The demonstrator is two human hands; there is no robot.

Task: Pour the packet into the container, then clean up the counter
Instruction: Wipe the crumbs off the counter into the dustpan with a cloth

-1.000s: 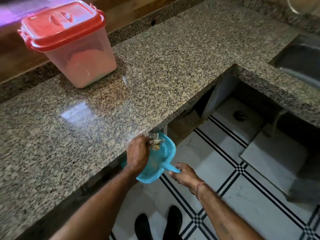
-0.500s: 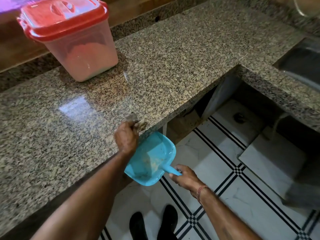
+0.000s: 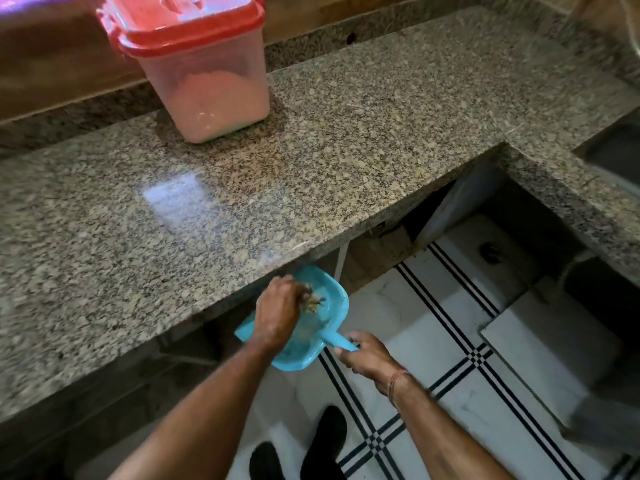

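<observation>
Landmark: blue dustpan (image 3: 334,301), held below the front edge of the counter (image 3: 242,188), mouth toward the edge and partly under it.
Right hand (image 3: 367,358): fingers wrapped round the dustpan's handle, at the pan's near right corner; reddish thread (image 3: 396,381) on the wrist.
Left hand (image 3: 277,317): over the pan's left half, fingers curled and pinching a small pale scrap (image 3: 313,301) above the pan's floor; too blurred to tell what the scrap is.
Pan contents: a thin pale dusting on the floor of the pan, by the scrap.
Container (image 3: 207,88): clear tub well beyond the dustpan, up on the counter near the back wall; upright, partly filled with pale powder.
Lid (image 3: 187,26): red, seated on the container.
Counter surface: speckled granite, a patch of glare between container and dustpan.
Packet: cannot tell whether it is in view.
Sink (image 3: 616,150): far right of the dustpan, set in the side run of counter.
Floor (image 3: 450,341): white tile with black stripes, under and right of the dustpan.
Shoes (image 3: 325,441): black, on the floor nearer than the dustpan.
</observation>
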